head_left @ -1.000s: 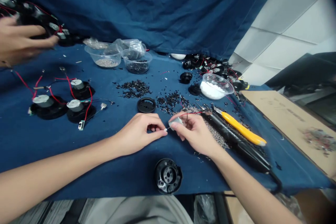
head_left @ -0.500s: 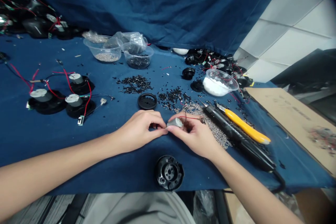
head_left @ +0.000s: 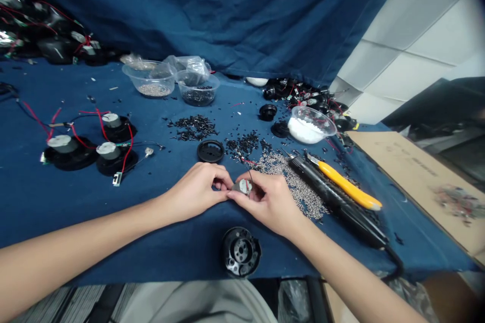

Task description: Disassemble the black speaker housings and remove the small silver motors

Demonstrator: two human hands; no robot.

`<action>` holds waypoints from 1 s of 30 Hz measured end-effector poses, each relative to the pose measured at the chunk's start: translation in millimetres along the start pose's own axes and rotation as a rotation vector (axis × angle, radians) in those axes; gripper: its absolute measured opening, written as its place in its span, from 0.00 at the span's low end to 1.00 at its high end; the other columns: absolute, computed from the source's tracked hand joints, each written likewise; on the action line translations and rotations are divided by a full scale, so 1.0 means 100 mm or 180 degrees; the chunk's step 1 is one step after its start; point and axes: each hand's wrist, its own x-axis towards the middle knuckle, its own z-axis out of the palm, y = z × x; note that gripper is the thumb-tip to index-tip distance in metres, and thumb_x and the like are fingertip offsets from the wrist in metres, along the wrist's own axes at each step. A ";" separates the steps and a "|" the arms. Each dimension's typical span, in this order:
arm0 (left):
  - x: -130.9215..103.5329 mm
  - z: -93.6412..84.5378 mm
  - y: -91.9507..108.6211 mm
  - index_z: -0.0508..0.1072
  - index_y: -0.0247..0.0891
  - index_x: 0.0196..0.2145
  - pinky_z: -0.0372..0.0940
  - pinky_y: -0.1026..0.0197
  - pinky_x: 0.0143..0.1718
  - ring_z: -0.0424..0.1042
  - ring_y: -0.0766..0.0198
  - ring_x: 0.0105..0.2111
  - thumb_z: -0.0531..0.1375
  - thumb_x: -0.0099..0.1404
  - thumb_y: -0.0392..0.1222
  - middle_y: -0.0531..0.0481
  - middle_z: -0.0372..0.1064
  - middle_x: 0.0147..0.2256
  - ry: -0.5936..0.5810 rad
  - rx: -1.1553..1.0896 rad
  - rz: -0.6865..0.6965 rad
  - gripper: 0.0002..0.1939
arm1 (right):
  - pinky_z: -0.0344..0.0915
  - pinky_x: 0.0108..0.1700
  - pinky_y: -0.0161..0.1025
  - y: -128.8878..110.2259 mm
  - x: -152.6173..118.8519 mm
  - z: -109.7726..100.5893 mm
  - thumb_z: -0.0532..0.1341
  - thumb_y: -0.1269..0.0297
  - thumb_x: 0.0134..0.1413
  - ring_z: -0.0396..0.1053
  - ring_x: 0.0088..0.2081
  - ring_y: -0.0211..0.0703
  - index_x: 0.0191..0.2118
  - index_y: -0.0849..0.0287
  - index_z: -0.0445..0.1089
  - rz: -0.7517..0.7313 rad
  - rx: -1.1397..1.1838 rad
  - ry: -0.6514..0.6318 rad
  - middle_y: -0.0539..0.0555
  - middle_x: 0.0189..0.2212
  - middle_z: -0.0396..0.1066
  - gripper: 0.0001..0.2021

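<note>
My right hand [head_left: 271, 202] is closed around a small grey motor [head_left: 242, 187] with a whitish end and thin wires. My left hand [head_left: 200, 186] meets it there, thumb and fingers pinched at the motor's left end; what lies between these fingertips is hidden. Just beyond the hands lies a round black cap [head_left: 210, 151]. Nearer my body, a black round housing [head_left: 241, 252] rests close to the table edge with its hollow side up.
Right of my hands lie a black corded electric screwdriver [head_left: 337, 199], a yellow-handled cutter [head_left: 348, 186] and scattered silver screws [head_left: 308, 197]. Black screws [head_left: 195, 127] and plastic bowls [head_left: 151, 81] are farther back. Wired motor assemblies [head_left: 70, 151] stand left; a cardboard sheet [head_left: 413, 176] lies right.
Both hands have shifted slightly left together with the motor. The motor has turned a little in my right fingers, and its red wire now lies differently. The view has also moved slightly.
</note>
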 end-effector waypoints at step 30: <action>0.01 0.02 -0.01 0.76 0.32 0.25 0.57 0.66 0.29 0.66 0.68 0.26 0.62 0.60 0.36 0.52 0.68 0.24 0.0026 -0.0021 0.0158 0.07 | 0.50 0.27 0.33 0.01 -0.01 0.01 0.60 0.59 0.61 0.55 0.22 0.34 0.31 0.61 0.65 0.0232 0.0092 -0.0180 0.45 0.19 0.59 0.12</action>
